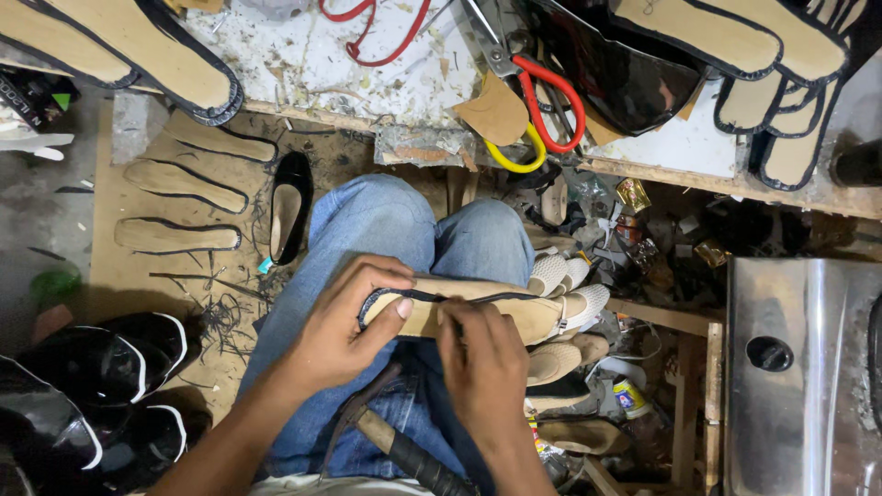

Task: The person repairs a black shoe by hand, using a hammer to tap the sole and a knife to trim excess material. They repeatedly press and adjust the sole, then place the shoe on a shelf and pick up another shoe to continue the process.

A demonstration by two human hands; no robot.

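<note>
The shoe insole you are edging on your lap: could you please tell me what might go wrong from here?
1. The black edging strip lies loose past the right hand, so it may set crooked along the insole.
2. The insole rests only on the knees, held by the left hand; it could slip.
3. The hammer lying on the thigh might slide off.

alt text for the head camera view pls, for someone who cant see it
Seen from above, a seated person in blue jeans holds a tan shoe insole with black edge binding across the lap, left hand gripping its end, right hand pressing the binding. Red-handled scissors lie on the workbench above; more tan insoles lie on the floor.
</note>
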